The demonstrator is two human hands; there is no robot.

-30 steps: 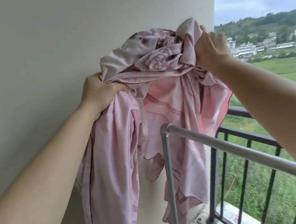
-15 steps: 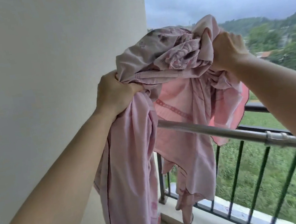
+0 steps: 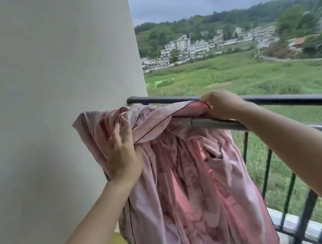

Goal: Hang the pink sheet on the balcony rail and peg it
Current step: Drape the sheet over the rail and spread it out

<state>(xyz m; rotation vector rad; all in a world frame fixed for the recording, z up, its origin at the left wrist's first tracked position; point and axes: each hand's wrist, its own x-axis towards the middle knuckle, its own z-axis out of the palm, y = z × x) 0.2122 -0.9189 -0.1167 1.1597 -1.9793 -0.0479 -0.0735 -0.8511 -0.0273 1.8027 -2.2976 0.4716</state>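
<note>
Pink sheet (image 3: pixel 185 180) bunched over grey rail (image 3: pixel 218 123), which runs left–right. Left hand (image 3: pixel 122 156) fists bunch by wall; right hand (image 3: pixel 221 104) pinches hem rightward (no pegs visible).

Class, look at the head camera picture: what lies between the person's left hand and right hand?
In the head view, a bunched stretch of the pink sheet spans from left hand to right hand, draped over the silver rail.

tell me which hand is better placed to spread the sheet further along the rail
Right, probably. The right hand already pinches the pink sheet's edge on the silver rail, with bare rail beyond it. The left hand grips bunched fabric beside the wall.
</note>
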